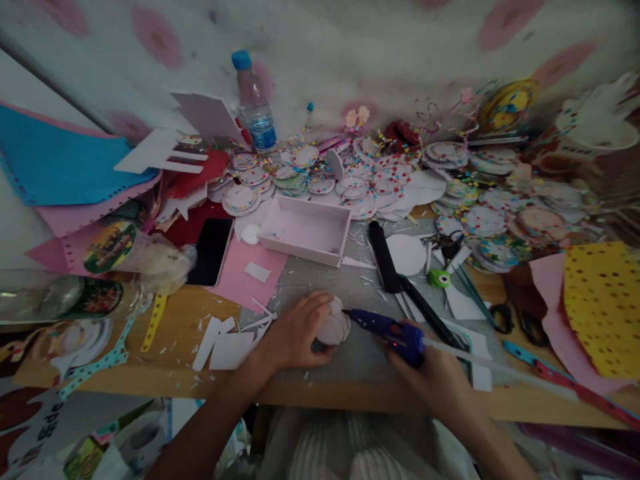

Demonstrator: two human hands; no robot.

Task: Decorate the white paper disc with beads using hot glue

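Note:
Near the front of the desk my left hand (303,333) grips a small round white paper piece (336,325) by its left side, fingers on top and thumb below. My right hand (435,370) is wrapped around a blue glue gun (385,328) with a small red light on its body. The gun's dark nozzle points left and meets, or nearly meets, the upper right edge of the round piece. A long whitish glue stick (480,357) trails out of the gun's back toward the right. Both hands are over a grey cutting mat (305,277).
A shallow white box (305,230) stands behind my hands. Many decorated paper discs (360,183) pile up at the back. A phone (211,252) and a water bottle (256,107) are to the left. A black-handled cutter (385,257), scissors (517,323) and paper scraps lie around.

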